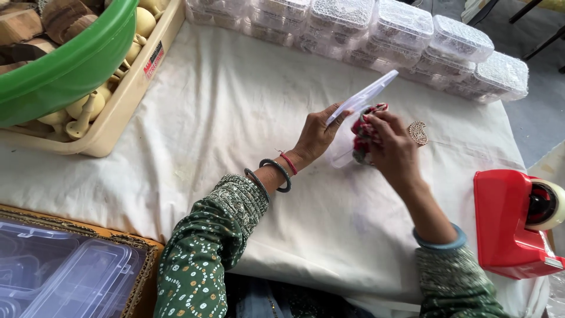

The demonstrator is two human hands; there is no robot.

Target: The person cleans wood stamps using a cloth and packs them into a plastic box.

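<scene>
Holding a clear plastic box open at its lid, the left hand has its fingers pinching the lid's edge. The right hand, fingers curled, presses a red patterned cloth into it. A gold paisley ornament lies at three o'clock on the white-covered surface.

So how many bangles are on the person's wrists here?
3. Two dark bangles sit on the left wrist, beside a red thread; one teal bangle is on the right wrist. Sleeves may hide more.
</scene>
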